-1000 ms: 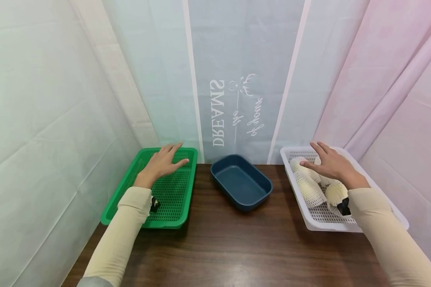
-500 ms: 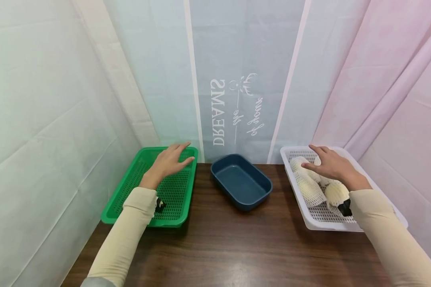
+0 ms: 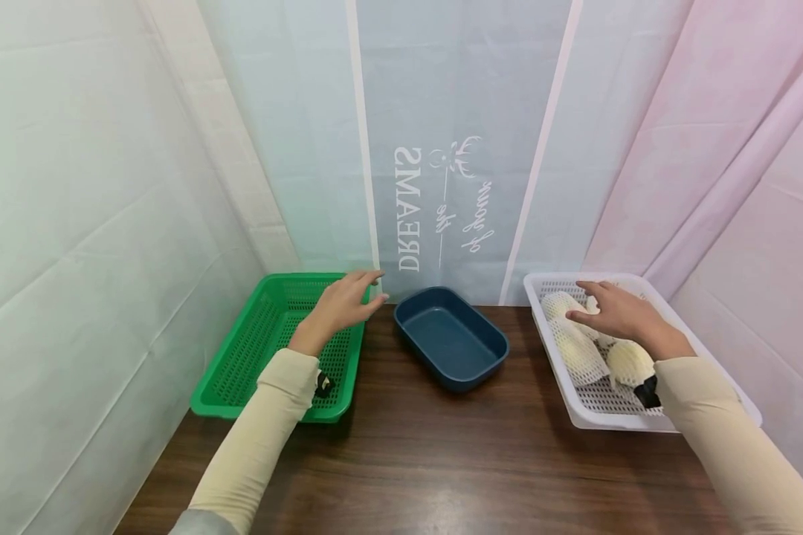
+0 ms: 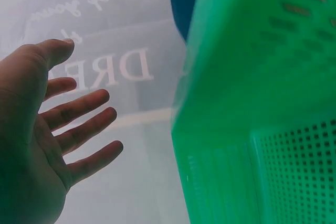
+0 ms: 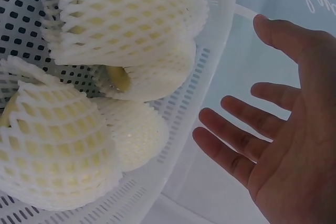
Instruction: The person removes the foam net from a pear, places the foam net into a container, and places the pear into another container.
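Observation:
My left hand hovers over the right side of a green perforated basket, its fingers extended and nothing in it. In the left wrist view the palm and spread fingers show beside the basket's wall. Above a white perforated basket is my right hand, also holding nothing, fingers apart. Several pale yellow fruits in white foam netting lie in that basket; one netted fruit sits near my right wrist, another netted fruit to its left. The right wrist view shows the netted fruit up close.
A dark blue rectangular tub stands between the two baskets, set at an angle. All three rest on a brown wooden table. A printed curtain hangs behind, and pale cloth walls close in the sides.
My left hand has moved right across the green basket towards the blue tub. My right hand has shifted only slightly, down and to the right. The baskets and tub have stayed put.

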A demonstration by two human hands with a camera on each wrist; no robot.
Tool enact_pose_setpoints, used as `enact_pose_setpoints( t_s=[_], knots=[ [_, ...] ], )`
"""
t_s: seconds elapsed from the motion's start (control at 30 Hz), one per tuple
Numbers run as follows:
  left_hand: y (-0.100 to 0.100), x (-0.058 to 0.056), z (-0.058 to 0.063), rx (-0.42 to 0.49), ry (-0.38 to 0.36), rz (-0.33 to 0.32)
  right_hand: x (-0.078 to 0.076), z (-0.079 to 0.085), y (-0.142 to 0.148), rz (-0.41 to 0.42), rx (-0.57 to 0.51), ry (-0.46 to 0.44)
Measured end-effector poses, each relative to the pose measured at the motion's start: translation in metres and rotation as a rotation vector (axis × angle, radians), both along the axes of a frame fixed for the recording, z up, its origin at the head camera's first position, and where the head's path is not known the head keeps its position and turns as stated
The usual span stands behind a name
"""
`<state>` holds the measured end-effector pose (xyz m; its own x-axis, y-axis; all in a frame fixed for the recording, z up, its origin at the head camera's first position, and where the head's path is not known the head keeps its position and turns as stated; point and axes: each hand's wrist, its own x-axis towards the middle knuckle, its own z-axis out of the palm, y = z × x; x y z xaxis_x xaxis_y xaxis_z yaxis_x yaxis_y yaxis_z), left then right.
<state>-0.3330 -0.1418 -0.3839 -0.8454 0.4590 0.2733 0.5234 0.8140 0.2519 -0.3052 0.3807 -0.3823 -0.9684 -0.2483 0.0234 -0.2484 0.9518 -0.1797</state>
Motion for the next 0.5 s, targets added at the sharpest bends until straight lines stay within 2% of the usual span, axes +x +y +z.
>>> enact_pose_setpoints(
  t_s=[0.13,0.5],
  knots=[
    [0.017,0.002,0.001,-0.001,-0.007,-0.015,0.001,-0.001,-0.001,0.039,0.007,-0.002],
    [0.067,0.006,-0.004,0.056,-0.014,-0.065,0.003,-0.009,-0.004,0.052,0.007,-0.055]
  ],
)
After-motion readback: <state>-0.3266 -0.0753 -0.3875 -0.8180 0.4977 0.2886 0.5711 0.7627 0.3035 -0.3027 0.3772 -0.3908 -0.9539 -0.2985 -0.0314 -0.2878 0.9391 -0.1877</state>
